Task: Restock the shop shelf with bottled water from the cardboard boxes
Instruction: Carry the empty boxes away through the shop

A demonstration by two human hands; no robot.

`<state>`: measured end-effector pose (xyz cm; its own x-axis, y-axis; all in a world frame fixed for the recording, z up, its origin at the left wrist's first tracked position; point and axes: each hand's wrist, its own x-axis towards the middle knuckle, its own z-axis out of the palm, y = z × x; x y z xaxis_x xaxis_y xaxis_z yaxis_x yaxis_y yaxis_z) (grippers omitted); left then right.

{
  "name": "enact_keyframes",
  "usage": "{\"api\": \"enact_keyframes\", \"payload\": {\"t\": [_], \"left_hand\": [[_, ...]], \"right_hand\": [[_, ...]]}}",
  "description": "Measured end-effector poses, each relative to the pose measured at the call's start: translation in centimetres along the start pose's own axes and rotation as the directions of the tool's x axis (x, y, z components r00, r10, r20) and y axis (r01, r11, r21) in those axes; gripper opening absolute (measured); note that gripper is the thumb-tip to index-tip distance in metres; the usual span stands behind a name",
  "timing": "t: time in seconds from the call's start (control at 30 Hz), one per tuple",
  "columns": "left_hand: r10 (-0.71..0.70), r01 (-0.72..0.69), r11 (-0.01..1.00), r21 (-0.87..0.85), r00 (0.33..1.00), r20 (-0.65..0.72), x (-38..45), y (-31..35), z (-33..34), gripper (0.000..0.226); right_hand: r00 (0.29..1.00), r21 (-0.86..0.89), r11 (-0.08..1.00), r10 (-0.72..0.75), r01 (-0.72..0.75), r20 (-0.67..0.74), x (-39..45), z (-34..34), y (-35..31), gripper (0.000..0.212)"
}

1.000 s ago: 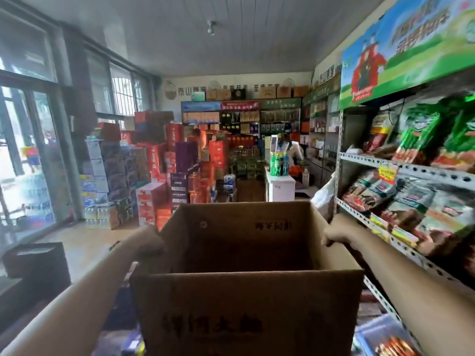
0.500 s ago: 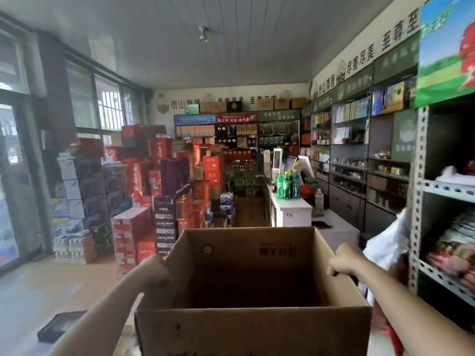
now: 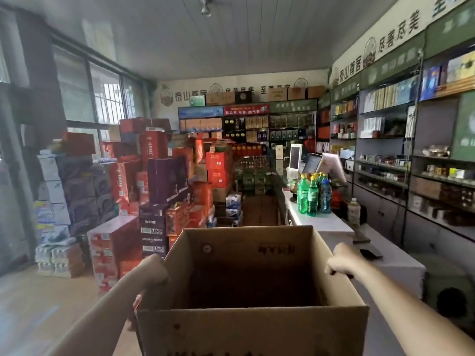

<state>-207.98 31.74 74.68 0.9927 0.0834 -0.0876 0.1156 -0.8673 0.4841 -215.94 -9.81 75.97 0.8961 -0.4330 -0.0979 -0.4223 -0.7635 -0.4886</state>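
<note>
Currently | cardboard box (image 3: 250,327) carried open-top, apparently empty | left hand (image 3: 151,269) and right hand (image 3: 341,262) clenched on opposite side walls | box centred between both.

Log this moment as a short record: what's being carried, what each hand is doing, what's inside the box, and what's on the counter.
carried: open cardboard box, held up at both sides
left hand: grips the box's left wall
right hand: grips the right wall, fingers curled over the rim
box contents: no bottles visible; bottom is dark
counter: ahead on the right, green bottles standing on it
</note>
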Motion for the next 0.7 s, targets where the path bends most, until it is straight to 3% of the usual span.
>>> {"api": "enact_keyframes", "payload": {"t": [0.13, 0.33, 0.43, 0.7], "left_hand": [[0.004, -0.004, 1.000, -0.002, 1.000, 0.024, 13.6, 2.1, 2.0, 0.026], [-0.005, 0.003, 0.999, 0.041, 0.998, 0.060, 34.4, 6.4, 2.1, 0.036], [-0.001, -0.001, 0.998, 0.069, 0.999, 0.037, 44.0, 8.7, 1.6, 0.030], [-0.034, 0.031, 0.993, 0.113, 0.999, 0.025, 66.4, 13.2, 5.1, 0.030]], "right_hand": [[1.000, 0.028, 1.000, 0.010, -0.011, 0.009, 12.5, 2.6, -2.8, 0.025], [1.000, -0.068, 0.998, 0.011, -0.012, -0.010, 31.6, 3.6, -10.0, 0.021], [1.000, -0.091, 0.996, 0.010, -0.011, -0.018, 40.2, 3.8, -13.4, 0.019], [0.998, -0.098, 0.995, -0.009, 0.015, 0.064, 63.0, 7.7, -19.6, 0.023]]}}
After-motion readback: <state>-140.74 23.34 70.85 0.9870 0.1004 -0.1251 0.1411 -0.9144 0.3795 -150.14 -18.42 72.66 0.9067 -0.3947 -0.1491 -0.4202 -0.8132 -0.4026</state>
